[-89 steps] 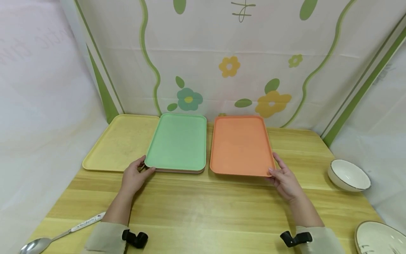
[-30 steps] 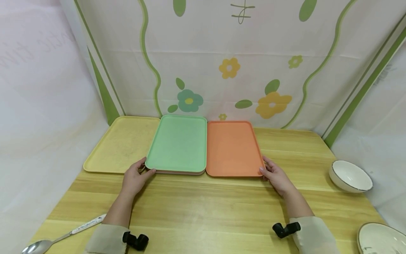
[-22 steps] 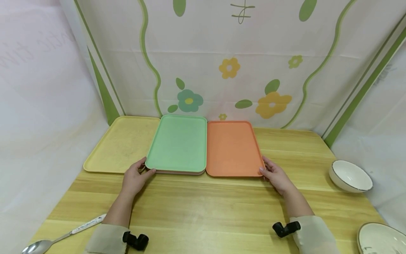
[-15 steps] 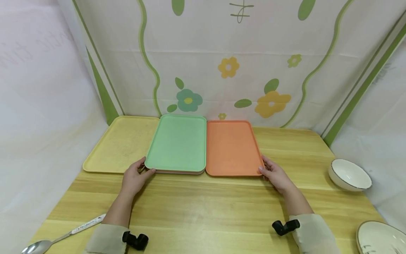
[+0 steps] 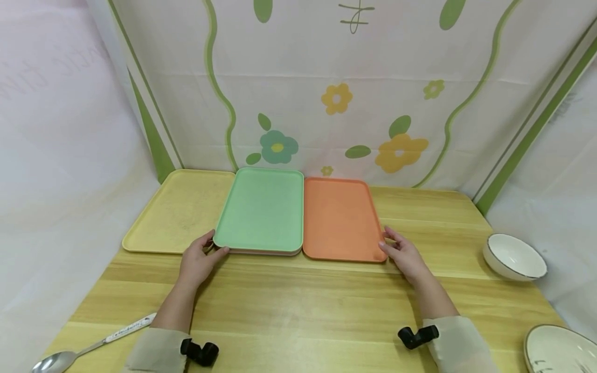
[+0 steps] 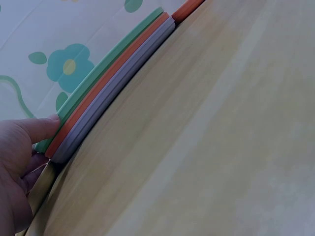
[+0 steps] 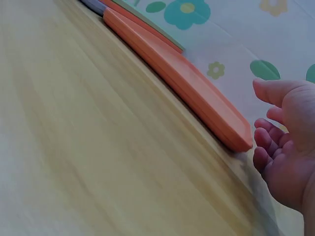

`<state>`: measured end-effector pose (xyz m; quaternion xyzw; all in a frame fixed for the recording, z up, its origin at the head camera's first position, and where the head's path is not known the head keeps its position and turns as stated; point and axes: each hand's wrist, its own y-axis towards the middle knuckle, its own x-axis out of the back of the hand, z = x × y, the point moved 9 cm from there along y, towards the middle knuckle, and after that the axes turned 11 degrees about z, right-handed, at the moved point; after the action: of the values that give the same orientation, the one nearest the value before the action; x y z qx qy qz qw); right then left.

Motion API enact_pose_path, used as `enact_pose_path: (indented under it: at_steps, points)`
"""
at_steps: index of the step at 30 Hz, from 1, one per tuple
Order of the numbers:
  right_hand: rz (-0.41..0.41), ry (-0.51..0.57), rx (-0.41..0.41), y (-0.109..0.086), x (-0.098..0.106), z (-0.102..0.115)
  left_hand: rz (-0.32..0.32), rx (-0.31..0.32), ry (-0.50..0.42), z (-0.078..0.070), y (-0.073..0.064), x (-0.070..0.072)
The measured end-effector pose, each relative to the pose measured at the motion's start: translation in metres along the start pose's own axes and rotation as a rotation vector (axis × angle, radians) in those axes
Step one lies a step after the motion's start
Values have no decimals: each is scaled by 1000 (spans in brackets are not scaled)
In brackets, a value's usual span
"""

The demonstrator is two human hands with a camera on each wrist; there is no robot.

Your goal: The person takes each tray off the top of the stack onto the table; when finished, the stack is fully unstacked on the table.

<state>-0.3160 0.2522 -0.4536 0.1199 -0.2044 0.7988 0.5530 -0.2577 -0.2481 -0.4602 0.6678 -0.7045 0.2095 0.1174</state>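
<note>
In the head view my left hand [image 5: 198,264] grips the near left corner of a stack of trays, its thumb on the rim of the green tray [image 5: 261,210] at the top. Below that one, the left wrist view shows an orange tray [image 6: 93,91] and a lavender tray [image 6: 81,120]. A separate orange tray [image 5: 342,220] lies flat on the table, right up against the stack's right side. Beside its near right corner is my right hand [image 5: 406,259], fingers loose and holding nothing; the right wrist view shows a small gap between hand and tray.
A yellow tray [image 5: 179,212] lies left of the stack, partly overlapped by it. A spoon [image 5: 93,344] rests at the front left of the wooden table [image 5: 298,321]. On the right are a white bowl [image 5: 513,256] and a plate [image 5: 564,352]. A patterned cloth [image 5: 298,72] hangs behind.
My right hand moved the separate orange tray left, against the stack, and has since let go of its corner. The left hand has stayed at the stack.
</note>
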Motion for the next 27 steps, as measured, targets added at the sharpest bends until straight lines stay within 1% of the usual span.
enact_pose_path:
  at_steps: [2, 6, 9, 13, 16, 22, 27]
  points:
    - [-13, 20, 11, 1, -1, 5, -4, -2, 0, -1, 0, 0]
    - [-16, 61, 63, 4, -8, 20, -6, -3, -6, -2, 0, 0]
    - [6, 91, 115, 7, -17, 32, -5, -2, -10, -2, -1, 0]
    - [59, 136, 143, 14, -32, 41, -7, -3, 13, -1, -1, 1]
    - [93, 135, 152, 20, -44, 47, -10, -6, 29, 0, 0, 2]
    - [139, 88, 175, 31, -72, 61, -6, -13, 29, 0, 1, 1]
    - [170, 88, 184, 40, -96, 69, -10, -19, 35, 0, 0, 1]
